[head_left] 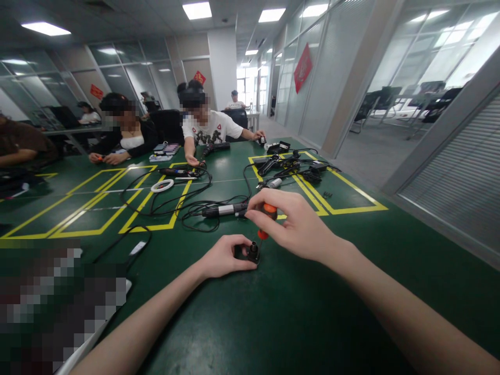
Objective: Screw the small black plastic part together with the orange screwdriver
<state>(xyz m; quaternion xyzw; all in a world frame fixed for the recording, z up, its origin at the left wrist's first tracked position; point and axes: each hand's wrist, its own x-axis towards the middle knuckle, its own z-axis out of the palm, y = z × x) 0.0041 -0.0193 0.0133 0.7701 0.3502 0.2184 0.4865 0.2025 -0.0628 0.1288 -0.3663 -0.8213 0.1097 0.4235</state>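
My right hand (292, 221) grips an orange-and-black screwdriver (269, 209) by its handle, with the shaft pointing down. My left hand (228, 255) pinches a small black part (253, 253) between thumb and fingers, against the green table. A short round stub stands up from this part, which I cannot name more closely. The screwdriver's shaft reaches down to the right side of the part; whether its tip sits in a screw is too small to tell. Just behind my hands lies a black-and-silver cylindrical tool (225, 210) with a cord.
Yellow tape (359, 209) marks rectangles on the green table (351, 250). Black cables, a white ring (162, 186) and dark tools (273, 164) lie behind my hands. A blurred-out object (97, 307) is at the left. Across the table, a person (213, 125) in white and others sit working.
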